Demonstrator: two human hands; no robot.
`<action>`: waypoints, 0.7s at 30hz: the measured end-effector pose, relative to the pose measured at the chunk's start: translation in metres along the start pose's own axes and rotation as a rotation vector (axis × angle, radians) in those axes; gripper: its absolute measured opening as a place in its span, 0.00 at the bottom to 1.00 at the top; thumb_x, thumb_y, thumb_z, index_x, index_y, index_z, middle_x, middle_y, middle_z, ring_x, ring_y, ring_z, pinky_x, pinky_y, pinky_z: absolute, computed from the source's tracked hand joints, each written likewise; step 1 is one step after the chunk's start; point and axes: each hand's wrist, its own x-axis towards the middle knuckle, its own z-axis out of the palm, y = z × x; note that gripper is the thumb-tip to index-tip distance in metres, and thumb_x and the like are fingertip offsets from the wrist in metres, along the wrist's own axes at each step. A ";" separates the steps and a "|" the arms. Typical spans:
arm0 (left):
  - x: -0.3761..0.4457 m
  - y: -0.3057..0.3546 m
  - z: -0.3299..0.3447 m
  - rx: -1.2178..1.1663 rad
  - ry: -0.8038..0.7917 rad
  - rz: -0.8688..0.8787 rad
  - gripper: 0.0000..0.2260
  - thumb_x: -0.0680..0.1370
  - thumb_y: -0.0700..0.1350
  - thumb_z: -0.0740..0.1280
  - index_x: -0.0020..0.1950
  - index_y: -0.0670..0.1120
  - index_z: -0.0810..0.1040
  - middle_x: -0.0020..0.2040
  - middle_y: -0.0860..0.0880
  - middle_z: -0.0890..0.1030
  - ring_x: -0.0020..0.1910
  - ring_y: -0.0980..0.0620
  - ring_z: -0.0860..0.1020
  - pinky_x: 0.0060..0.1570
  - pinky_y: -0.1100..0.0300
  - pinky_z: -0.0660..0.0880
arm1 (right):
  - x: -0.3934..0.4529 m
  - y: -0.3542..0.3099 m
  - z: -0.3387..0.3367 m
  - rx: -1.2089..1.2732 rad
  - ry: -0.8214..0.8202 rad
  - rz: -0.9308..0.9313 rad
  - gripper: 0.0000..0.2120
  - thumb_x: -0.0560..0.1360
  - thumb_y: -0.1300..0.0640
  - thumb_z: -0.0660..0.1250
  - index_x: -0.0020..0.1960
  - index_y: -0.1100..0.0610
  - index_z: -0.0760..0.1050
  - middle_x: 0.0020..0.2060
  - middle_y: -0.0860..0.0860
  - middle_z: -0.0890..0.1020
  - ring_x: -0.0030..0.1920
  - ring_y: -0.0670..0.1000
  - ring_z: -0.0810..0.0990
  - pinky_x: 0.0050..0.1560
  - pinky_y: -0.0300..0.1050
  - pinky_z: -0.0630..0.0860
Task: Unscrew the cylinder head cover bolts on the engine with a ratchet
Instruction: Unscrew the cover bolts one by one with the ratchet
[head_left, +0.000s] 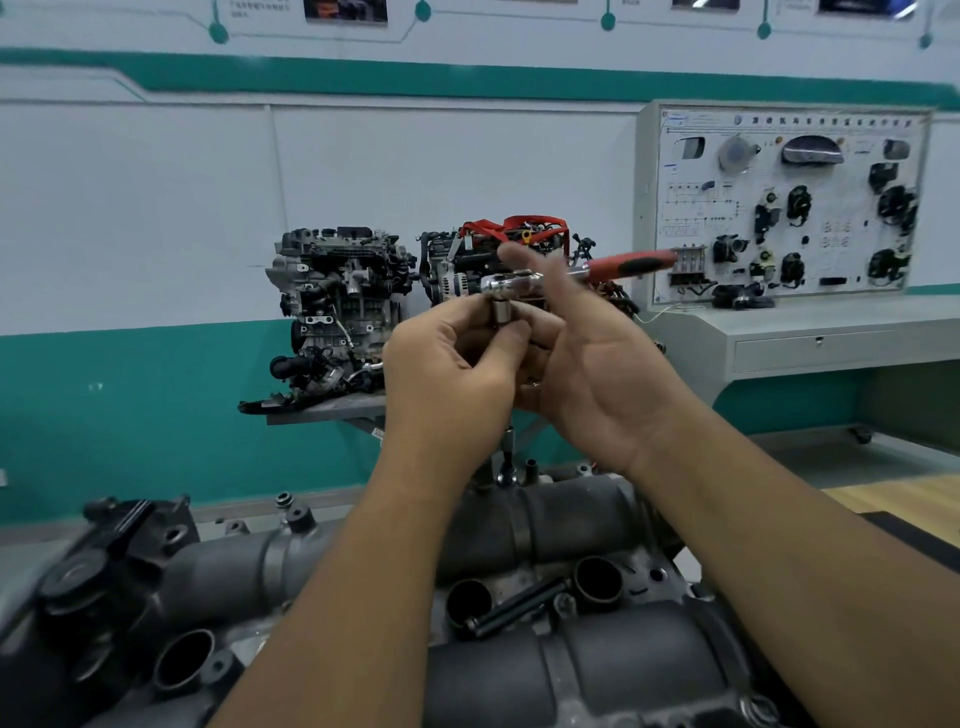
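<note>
Teal-striped wall behind; two display engines (343, 306) on stand, training panel (789, 202) right of them. Engine (519, 597) in foreground below both hands, extension bar (508, 457) upright on its cover. Ratchet (571, 275) raised above engine: left hand (457, 364) pinches socket (503, 312) under ratchet head; right hand (597, 374) supports handle, fingers loosely extended.

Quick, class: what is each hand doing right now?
Left hand: pinches the socket under the ratchet head.
Right hand: fingers mostly straight, ratchet resting across them.
</note>
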 end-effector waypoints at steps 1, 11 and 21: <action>0.001 -0.001 0.000 0.018 0.003 0.015 0.06 0.79 0.35 0.71 0.48 0.44 0.87 0.40 0.47 0.87 0.40 0.47 0.87 0.40 0.49 0.85 | -0.001 0.000 0.000 -0.002 -0.039 -0.041 0.18 0.75 0.45 0.69 0.64 0.46 0.80 0.54 0.55 0.84 0.51 0.56 0.83 0.48 0.53 0.79; 0.001 -0.001 0.000 0.013 -0.013 -0.015 0.04 0.79 0.35 0.71 0.50 0.40 0.86 0.41 0.47 0.87 0.41 0.48 0.87 0.44 0.51 0.85 | -0.001 -0.001 -0.001 0.085 -0.072 -0.031 0.16 0.74 0.50 0.71 0.62 0.47 0.81 0.56 0.57 0.82 0.55 0.59 0.81 0.55 0.56 0.77; -0.002 0.000 -0.001 -0.096 -0.041 -0.133 0.05 0.81 0.35 0.69 0.49 0.40 0.85 0.40 0.41 0.86 0.37 0.40 0.85 0.39 0.38 0.84 | 0.000 0.000 -0.007 0.063 -0.149 -0.031 0.16 0.76 0.50 0.70 0.64 0.47 0.80 0.58 0.56 0.82 0.50 0.56 0.82 0.41 0.47 0.75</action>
